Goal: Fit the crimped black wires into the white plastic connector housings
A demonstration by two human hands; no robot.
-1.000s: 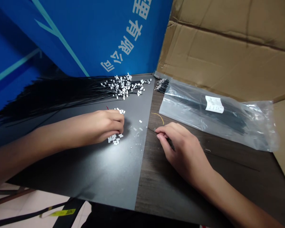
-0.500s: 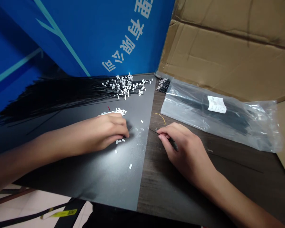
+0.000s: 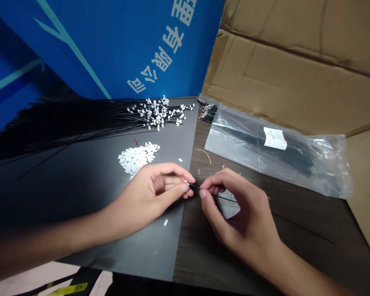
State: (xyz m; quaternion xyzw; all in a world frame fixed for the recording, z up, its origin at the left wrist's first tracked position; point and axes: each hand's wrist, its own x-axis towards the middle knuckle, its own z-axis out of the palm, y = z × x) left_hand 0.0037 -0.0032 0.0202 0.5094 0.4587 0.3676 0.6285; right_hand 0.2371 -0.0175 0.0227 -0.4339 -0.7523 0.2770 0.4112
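Note:
My left hand (image 3: 163, 187) pinches a small white connector housing (image 3: 187, 183), mostly covered by the fingertips. Close on its right, my right hand (image 3: 237, 201) is closed on a thin black wire (image 3: 225, 199). The wire's tip points left and reaches the housing; whether it sits inside I cannot tell. Behind my left hand lies a pile of loose white housings (image 3: 137, 158) on the grey mat. Farther back is a large bundle of black wires (image 3: 80, 121), with white housings on their right ends (image 3: 160, 113).
A clear plastic bag (image 3: 243, 152) of black wires with a white label lies at the back right, bare ends (image 3: 208, 112) sticking out. A yellow wire scrap (image 3: 205, 154) is near it. A blue panel (image 3: 111, 45) and cardboard (image 3: 280, 61) wall the back.
My left hand has left the pile and come right and nearer, now with a housing in its fingertips. My right hand has moved slightly nearer, still gripping the wire.

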